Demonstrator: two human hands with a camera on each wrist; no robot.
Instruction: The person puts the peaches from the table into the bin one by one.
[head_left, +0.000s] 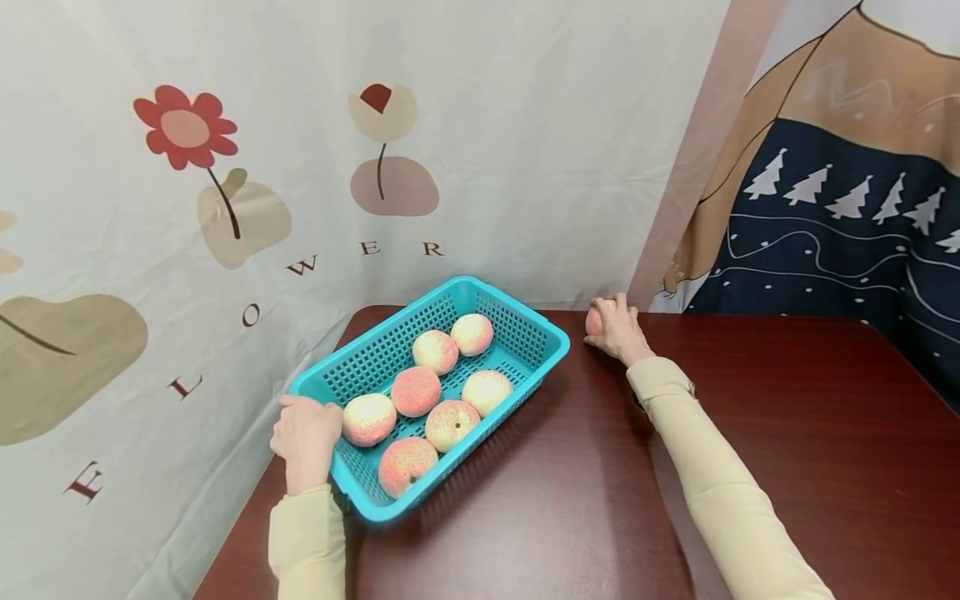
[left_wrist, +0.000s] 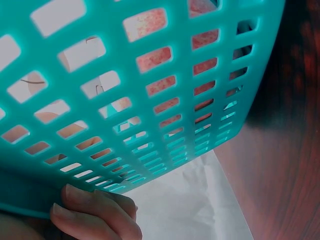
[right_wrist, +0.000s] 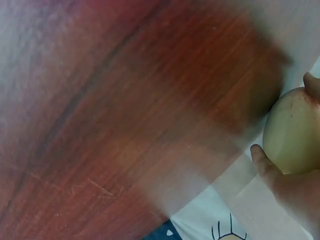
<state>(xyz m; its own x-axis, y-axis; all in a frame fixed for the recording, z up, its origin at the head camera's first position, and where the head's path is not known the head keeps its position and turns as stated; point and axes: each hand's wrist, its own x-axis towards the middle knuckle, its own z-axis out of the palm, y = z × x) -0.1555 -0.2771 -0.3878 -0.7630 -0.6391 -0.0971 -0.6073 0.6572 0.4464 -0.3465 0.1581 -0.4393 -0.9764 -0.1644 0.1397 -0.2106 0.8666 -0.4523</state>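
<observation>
A turquoise plastic basket (head_left: 555, 343) with slotted walls holds several pink and cream peaches (head_left: 416, 392). My left hand (head_left: 306, 429) grips the rim at the basket's left end. In the left wrist view, curled fingers (left_wrist: 97, 212) hook under that rim, and pink peach skin shows through the slots. At the table's back edge, to the right of the basket, my right hand (head_left: 618, 329) holds a single peach (head_left: 593, 322). The right wrist view has this peach (right_wrist: 292, 132) at its right side, pale on the face shown, with thumb and a finger around it.
The dark red-brown wooden table (head_left: 795, 433) reaches far to the right. Behind it and along the left hangs a white cloth (head_left: 540, 167) printed with flowers and letters. A navy and tan printed cloth (head_left: 832, 225) covers the back right.
</observation>
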